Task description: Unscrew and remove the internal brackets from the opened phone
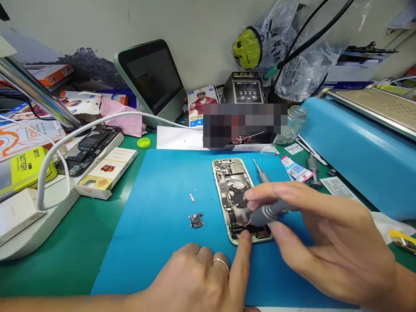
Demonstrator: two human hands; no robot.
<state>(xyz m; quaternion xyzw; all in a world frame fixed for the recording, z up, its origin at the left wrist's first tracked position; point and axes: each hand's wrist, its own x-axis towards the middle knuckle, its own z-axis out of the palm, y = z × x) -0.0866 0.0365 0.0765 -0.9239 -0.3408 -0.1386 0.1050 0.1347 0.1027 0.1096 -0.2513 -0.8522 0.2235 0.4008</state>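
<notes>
An opened smartphone with its inner parts bare lies on the blue mat. My left hand, with a ring on one finger, rests its outstretched index fingertip on the phone's bottom end; its other fingers are curled and hold nothing. Between thumb and fingers, my right hand grips a grey screwdriver, tilted, its tip down at the lower part of the phone. Left of the phone sit a small black module and a tiny metal bracket. A second screwdriver lies beyond my right hand.
At the left are a cigarette box, another opened phone and a white cable. A tablet-like screen stands behind. A glass jar, another driver and a blue roll-shaped case are at the right.
</notes>
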